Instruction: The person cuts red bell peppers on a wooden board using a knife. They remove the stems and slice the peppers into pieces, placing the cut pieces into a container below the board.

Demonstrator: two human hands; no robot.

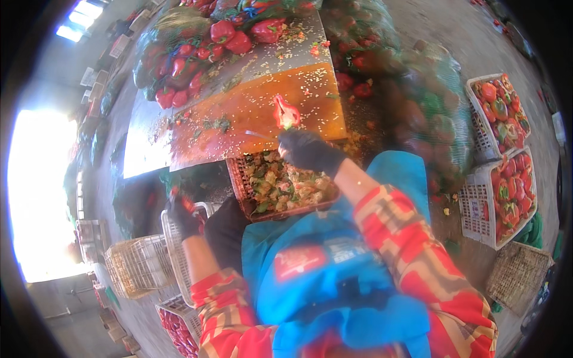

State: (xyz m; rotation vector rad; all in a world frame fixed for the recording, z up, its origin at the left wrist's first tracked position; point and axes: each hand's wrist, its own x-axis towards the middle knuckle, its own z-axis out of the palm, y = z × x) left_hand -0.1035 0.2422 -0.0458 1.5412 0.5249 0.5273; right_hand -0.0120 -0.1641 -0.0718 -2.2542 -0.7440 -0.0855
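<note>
My right hand (309, 151), in a dark glove, grips a knife whose thin blade (258, 134) points left over the orange board (215, 118). Just beyond its knuckles is a cut red bell pepper piece (285, 114), pale inside face up; whether the hand touches it I cannot tell. My left hand (182, 215), also gloved and blurred, is at the lower left over the rim of a white plastic crate (172, 250), with a red pepper piece (188, 205) at its fingers. Below the board's near edge, a reddish crate (239, 183) holds pepper cores and seeds (286, 183).
Whole red bell peppers (238, 42) and a green mesh sack (156, 62) lie on the metal tabletop (147, 143). Seeds are scattered over the board. More full mesh sacks (434, 103) stand at right, beside white crates of peppers (474, 206). Another crate (138, 264) stands left.
</note>
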